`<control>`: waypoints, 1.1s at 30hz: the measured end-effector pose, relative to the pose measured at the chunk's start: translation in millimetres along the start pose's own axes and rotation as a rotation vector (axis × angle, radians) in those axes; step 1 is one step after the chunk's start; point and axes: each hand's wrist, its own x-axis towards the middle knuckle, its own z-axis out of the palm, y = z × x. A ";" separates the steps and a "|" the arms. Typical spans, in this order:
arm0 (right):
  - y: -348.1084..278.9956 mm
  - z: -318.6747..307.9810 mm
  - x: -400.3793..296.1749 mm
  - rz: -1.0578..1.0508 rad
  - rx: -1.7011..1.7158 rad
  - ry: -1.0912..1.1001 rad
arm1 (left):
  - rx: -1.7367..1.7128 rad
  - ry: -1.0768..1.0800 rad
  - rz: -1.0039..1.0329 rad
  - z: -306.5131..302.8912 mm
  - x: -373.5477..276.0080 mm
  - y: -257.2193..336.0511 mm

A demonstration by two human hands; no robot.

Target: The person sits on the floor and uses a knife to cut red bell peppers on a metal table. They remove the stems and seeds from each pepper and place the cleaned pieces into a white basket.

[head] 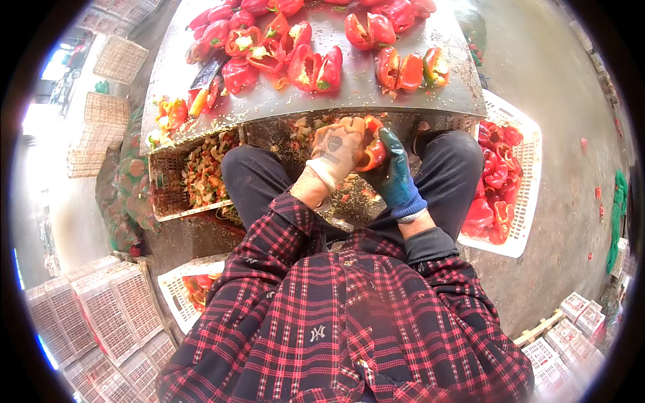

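Observation:
A red bell pepper (373, 146) is held between my two gloved hands, over the gap between my knees and just below the metal table's near edge. My left hand (336, 148), in a light knit glove with a dark patch, grips its left side. My right hand (395, 171), in a dark green coated glove with a blue cuff, holds its right side. Its inner face is partly hidden by the fingers. On the metal table (352, 103) lie opened red peppers (316, 68) with seeds showing, and whole ones (216, 32). A broad dark blade (207, 72) lies on the left.
A crate of pepper cores and scraps (204, 171) stands under the table's left side. At the right is a white plastic crate (529, 166) of red peppers. Another white crate (174, 292) stands lower left, near net sacks (136, 186) and stacked crates (116, 307). Seeds litter the floor.

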 end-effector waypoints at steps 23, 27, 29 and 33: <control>1.7 -16.0 0.6 -0.748 -1.072 -0.230 | -0.096 0.078 0.271 -52.6 -42.5 8.5; 4.1 -5.9 -18.4 -0.534 -1.002 -0.241 | -0.522 0.066 0.048 -10.9 -43.7 5.2; -6.8 -13.1 -27.9 -0.272 -0.451 -0.280 | -1.308 0.123 -0.299 -5.5 -38.1 4.9; -12.9 -18.7 -28.5 -0.304 -0.551 -0.300 | -1.502 0.114 -0.489 -5.4 -33.1 2.8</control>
